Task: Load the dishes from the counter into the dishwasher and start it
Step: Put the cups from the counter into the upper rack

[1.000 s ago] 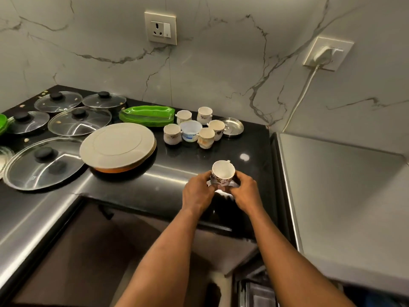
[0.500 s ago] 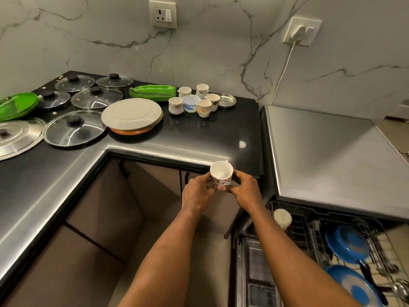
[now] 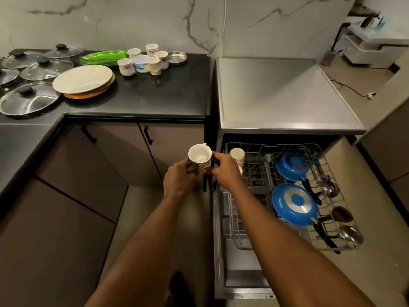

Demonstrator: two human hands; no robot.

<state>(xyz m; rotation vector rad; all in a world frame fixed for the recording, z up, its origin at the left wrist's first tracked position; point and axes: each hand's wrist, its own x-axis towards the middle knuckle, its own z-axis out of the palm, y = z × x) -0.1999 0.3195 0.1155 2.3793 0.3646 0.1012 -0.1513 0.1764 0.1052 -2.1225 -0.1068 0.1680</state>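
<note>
Cup [image 3: 199, 157], floral-printed, held by left hand [image 3: 179, 180] and right hand [image 3: 224, 171].

The left grip [image 3: 178, 180] and right grip [image 3: 223, 171] cover the patterned cup's [image 3: 199, 155] base, and the right grip partly hides the racked cup [image 3: 237, 154] just right of it.

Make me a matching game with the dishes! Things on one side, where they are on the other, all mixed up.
Things:
1. patterned cup
2. blue pans
3. green plates
4. glass lids

Places:
A. in the rack
B. gripped by the left hand and right hand
C. counter's left end
D. beside the cups on the counter

Pairs: 1-B, 2-A, 3-D, 4-C.
</note>
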